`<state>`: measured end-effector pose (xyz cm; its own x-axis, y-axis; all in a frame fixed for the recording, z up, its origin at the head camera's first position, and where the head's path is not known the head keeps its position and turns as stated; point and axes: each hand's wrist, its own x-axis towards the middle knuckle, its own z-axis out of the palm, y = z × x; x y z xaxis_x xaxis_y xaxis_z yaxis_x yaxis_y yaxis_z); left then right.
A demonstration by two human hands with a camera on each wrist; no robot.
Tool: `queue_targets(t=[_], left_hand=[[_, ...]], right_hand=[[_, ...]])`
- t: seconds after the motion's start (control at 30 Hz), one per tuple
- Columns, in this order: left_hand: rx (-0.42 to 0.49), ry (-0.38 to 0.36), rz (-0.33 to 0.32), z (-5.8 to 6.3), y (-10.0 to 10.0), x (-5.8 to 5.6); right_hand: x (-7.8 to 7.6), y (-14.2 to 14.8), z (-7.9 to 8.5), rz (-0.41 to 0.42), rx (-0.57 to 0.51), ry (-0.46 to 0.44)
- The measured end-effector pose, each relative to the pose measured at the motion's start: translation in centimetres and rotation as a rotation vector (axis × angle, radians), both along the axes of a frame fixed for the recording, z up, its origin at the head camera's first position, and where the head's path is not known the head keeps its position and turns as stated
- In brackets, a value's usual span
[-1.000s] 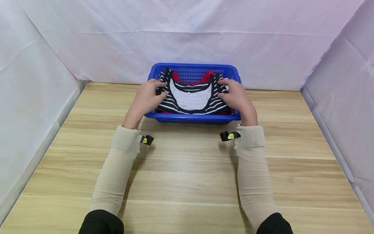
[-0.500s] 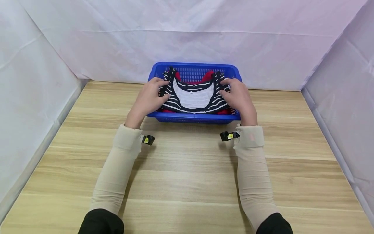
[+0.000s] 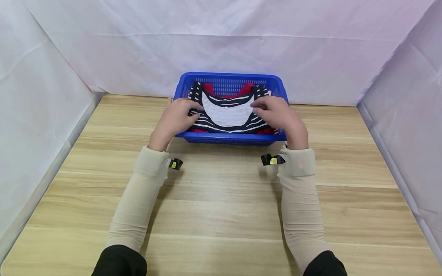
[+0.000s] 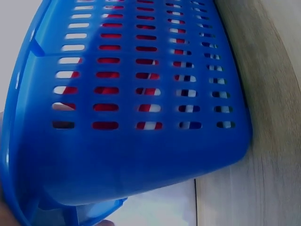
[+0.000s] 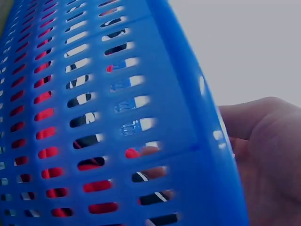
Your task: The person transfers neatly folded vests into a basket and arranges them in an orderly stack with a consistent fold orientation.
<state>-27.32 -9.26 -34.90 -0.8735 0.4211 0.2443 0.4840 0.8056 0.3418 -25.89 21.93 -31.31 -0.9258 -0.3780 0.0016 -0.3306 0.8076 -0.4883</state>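
Observation:
A black-and-white striped tank top (image 3: 226, 115), with a pale inner panel at its neckline, lies in a blue plastic basket (image 3: 231, 138). Red cloth (image 3: 245, 89) shows beneath and behind it. My left hand (image 3: 174, 117) reaches over the basket's left rim, fingertips at the top's left side, thumb and forefinger slightly apart. Over the right rim, my right hand (image 3: 276, 112) has its fingertips near the neckline's right edge, with a small gap between thumb and forefinger. Both wrist views mostly show the slotted basket wall (image 4: 127, 155), which hides most of the fingers.
The basket stands on a wood-grain table (image 3: 221, 199), close to a white cloth backdrop (image 3: 221, 46). White cloth panels rise along the left and right sides. A small black camera (image 3: 176, 164) is worn on the left wrist, another (image 3: 272, 159) on the right.
My right hand has shifted left from the top's right strap to the neckline edge. The left hand is slightly lower, its thumb and forefinger closer together. The top's left strap sits lower.

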Motion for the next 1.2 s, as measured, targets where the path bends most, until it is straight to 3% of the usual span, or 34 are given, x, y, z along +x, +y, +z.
queue_targets(t=[0.1,0.23,0.47,0.7,1.07,1.2], left_hand=[[-0.034,-0.014,0.002,-0.28,0.02,-0.07],[-0.022,-0.004,0.008,-0.53,0.01,0.1],[-0.067,-0.074,0.04,-0.47,-0.18,0.67],[-0.137,-0.155,0.036,-0.09,-0.15,0.77],[-0.039,-0.112,-0.004,-0.24,-0.16,0.58],[-0.041,-0.122,-0.012,-0.37,-0.22,0.47]], right_hand=[[-0.03,-0.01,-0.21,0.031,0.039,-0.07],[-0.05,0.12,-0.61,0.035,0.062,-0.096],[0.13,0.05,-0.81,0.037,0.001,-0.041],[-0.11,0.11,-0.99,0.026,0.019,-0.042],[0.03,0.5,-0.73,-0.018,-0.104,0.018],[0.1,0.38,-0.59,-0.02,-0.128,0.026]])
